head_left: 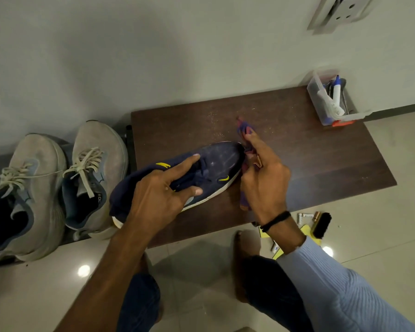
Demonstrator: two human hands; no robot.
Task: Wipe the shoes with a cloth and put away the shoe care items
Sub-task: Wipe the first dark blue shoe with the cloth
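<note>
On the dark table (321,164), your left hand (163,195) grips the navy shoe (216,164); its toe points at the cloth (246,130) your right hand (266,183) clutches.

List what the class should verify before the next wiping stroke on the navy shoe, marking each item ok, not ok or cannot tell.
1. Navy shoe gripped by the left hand: ok.
2. Cloth held in the right hand, at the toe: ok.
3. Toe free of dust: not ok, pale specks show.
4. Grey shoes wiped: cannot tell.
5. Brush put away: not ok, it lies on the floor.
6. Clear container upright on the table corner: ok.
</note>
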